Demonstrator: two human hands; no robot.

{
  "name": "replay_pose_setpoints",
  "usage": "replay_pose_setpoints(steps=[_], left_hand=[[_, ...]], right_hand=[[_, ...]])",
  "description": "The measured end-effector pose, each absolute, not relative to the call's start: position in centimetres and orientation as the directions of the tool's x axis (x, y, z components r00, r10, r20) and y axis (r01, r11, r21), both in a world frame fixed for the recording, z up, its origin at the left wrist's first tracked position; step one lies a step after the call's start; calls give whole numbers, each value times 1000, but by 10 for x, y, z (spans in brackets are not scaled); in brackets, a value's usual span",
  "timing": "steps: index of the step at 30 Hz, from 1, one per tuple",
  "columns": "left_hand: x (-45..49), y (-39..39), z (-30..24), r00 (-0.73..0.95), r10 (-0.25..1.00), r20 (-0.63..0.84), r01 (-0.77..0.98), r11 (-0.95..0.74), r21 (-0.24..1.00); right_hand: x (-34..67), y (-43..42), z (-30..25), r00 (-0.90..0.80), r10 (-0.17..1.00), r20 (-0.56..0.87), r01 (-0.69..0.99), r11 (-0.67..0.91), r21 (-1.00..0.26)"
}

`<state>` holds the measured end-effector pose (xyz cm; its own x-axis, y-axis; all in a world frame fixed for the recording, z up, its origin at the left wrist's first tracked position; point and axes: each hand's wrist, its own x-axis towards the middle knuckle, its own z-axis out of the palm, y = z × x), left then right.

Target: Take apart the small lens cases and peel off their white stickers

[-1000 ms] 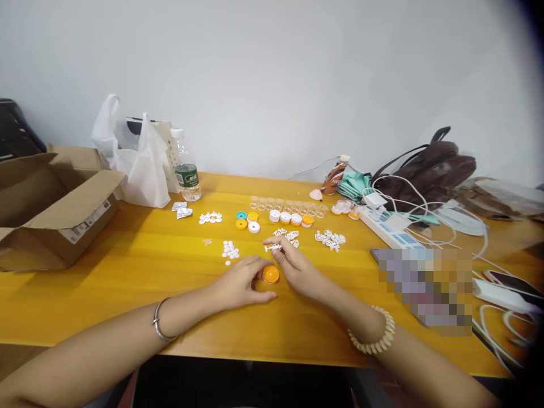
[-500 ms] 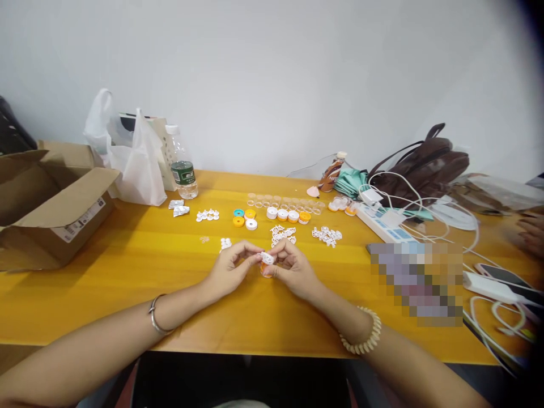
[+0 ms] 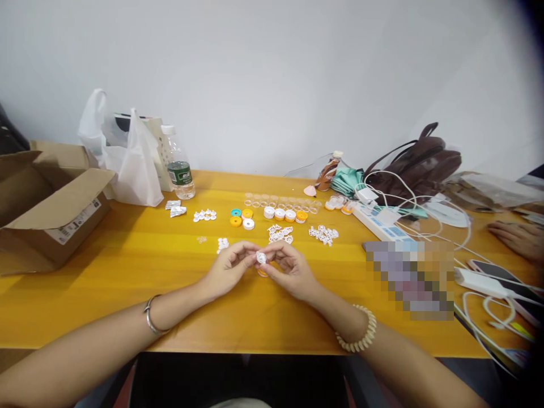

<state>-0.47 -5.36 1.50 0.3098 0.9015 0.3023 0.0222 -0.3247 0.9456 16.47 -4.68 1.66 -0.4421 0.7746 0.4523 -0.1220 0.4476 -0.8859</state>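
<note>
Between my fingertips is a small round white plastic part (image 3: pixel 261 258), turned so its ringed face shows. My left hand (image 3: pixel 232 269) pinches its left edge with thumb and forefinger. The fingers of my right hand (image 3: pixel 291 271) close on its right side. An orange round piece (image 3: pixel 263 273) shows just below it, partly covered by my fingers; whether it is joined to the white part I cannot tell. Beyond my hands lie white openwork pieces (image 3: pixel 280 233), a second group of them (image 3: pixel 323 234), and small white caps (image 3: pixel 222 244).
Orange, white and teal round pieces (image 3: pixel 248 224) stand behind, with clear rings (image 3: pixel 278 205) in rows. At left are a cardboard box (image 3: pixel 80 209), plastic bag (image 3: pixel 136 164) and water bottle (image 3: pixel 181 173). A power strip (image 3: pixel 378 222) with cables and another person's hand (image 3: pixel 521 238) are at right.
The white part has been tilted so its round face shows more, still between both hands. The other person's hand has come further into view at right. The whole view has shifted slightly.
</note>
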Motion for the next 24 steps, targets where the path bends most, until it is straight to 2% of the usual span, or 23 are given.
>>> replay_pose_setpoints(steps=[3,7,10,15,19,24], left_hand=[[-6,-56,16,350,885,308,146,-376,915],[-9,-59,17,401,856,328,376,-480,793],[-9,-61,17,406,843,351,454,-520,723],[-9,-61,18,382,835,396,528,-549,648],[-9,-59,17,384,823,419,573,-568,591],[-9,-57,15,390,830,400,603,-558,570]], right_hand=[[166,-47,16,-442,762,473,-79,492,-867],[166,-48,14,-464,755,463,-7,519,-854],[166,-49,15,-470,748,469,-7,528,-849],[163,-50,19,-442,824,353,-2,393,-920],[162,-51,21,-423,856,297,160,394,-905],[165,-51,21,-477,823,308,414,520,-747]])
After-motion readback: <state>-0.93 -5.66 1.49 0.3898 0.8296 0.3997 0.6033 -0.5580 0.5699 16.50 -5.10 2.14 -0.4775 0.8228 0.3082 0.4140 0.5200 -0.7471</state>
